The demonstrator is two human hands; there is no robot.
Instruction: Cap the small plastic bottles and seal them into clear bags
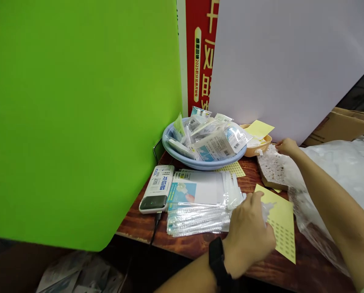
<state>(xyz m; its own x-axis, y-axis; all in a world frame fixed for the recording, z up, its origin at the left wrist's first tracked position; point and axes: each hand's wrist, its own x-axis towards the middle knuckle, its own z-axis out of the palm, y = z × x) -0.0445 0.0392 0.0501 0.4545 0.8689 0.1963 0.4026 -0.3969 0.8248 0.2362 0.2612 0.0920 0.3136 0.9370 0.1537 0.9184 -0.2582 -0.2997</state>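
My left hand (250, 234), with a black watch on its wrist, is curled around a translucent whitish piece (267, 209); its kind is unclear. The piece overlaps a yellow sticker sheet (281, 228) on the table. Close by on the left lies a stack of clear plastic packets (200, 217) with printed cards. My right hand (288, 146) reaches to the far right, fingertips pinched at the edge of a white speckled slab (272, 167). Whatever those fingers hold is too small to make out.
A blue basin (206, 165) heaped with filled packets stands at the back, beside an orange container (255, 151). A white power bank (158, 187) with a cable lies left. Green (84, 122) and pale (276, 61) panels rise behind; clear plastic sheeting (337, 175) covers the right.
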